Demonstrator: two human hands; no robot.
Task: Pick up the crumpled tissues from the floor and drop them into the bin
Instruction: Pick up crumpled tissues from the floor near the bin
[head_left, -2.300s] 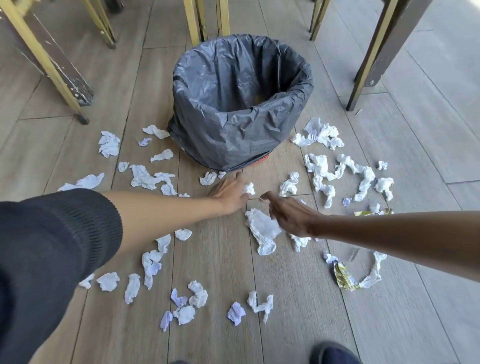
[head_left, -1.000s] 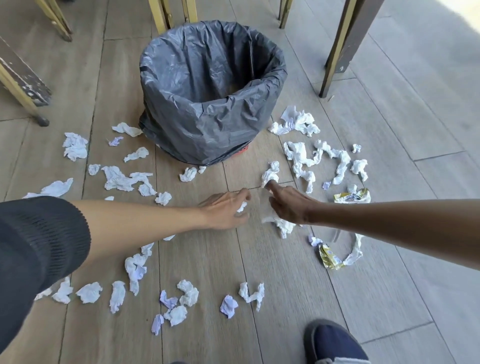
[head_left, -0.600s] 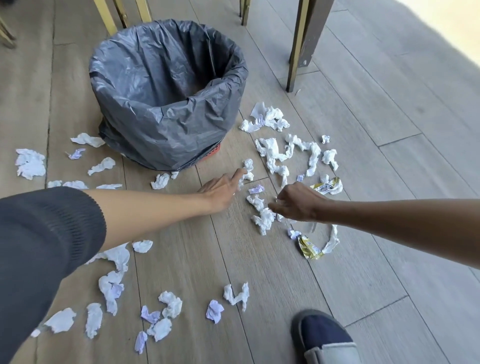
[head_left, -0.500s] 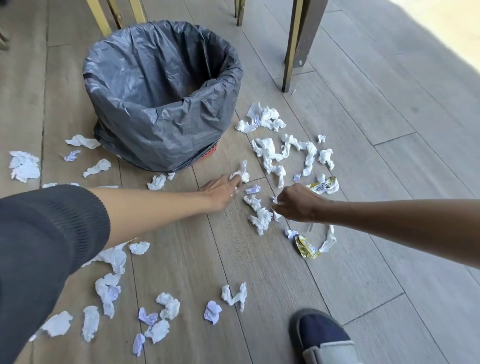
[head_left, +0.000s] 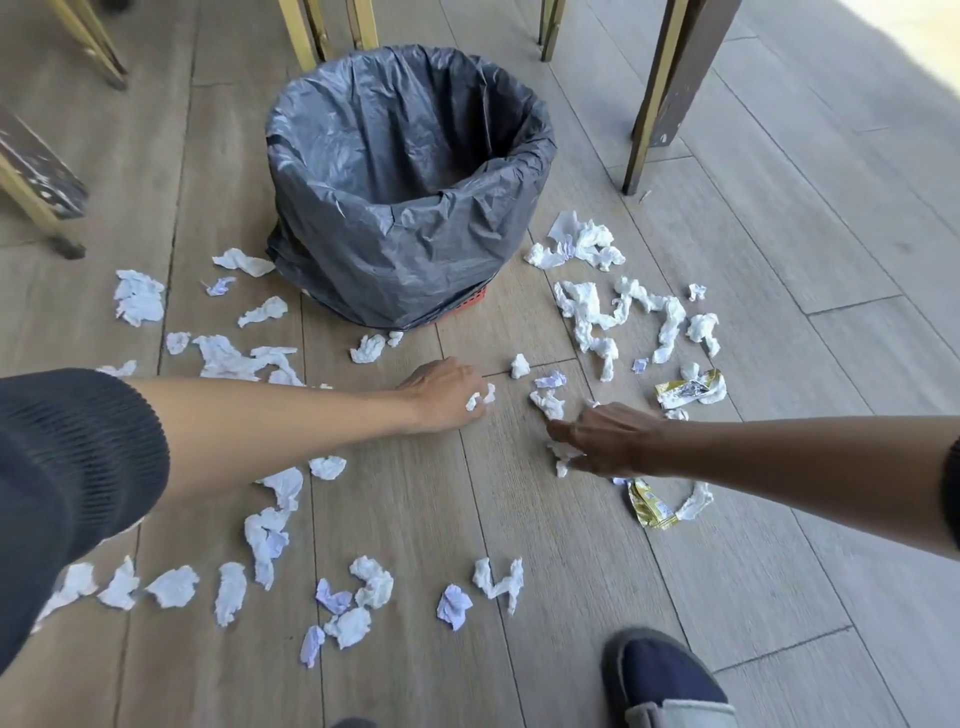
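Observation:
A bin (head_left: 410, 260) lined with a grey bag stands on the wooden floor. Several crumpled white tissues lie scattered all around it. My left hand (head_left: 444, 395) is low over the floor in front of the bin, its fingers curled round a small white tissue (head_left: 480, 400). My right hand (head_left: 608, 439) is to its right, fingers bent down over a crumpled tissue (head_left: 561, 457) on the floor and touching it. Another tissue (head_left: 548, 402) lies just beyond its fingertips.
Yellow foil wrappers (head_left: 649, 506) (head_left: 685, 389) lie among the tissues on the right. Table and chair legs (head_left: 654, 104) (head_left: 31, 192) stand behind and beside the bin. My shoe (head_left: 665, 680) is at the bottom right. More tissues (head_left: 363, 587) lie near me.
My left hand closed round a small tissue and drew back a little. My right hand moved down onto a tissue nearer to me. The view swung, so the bin sits more central.

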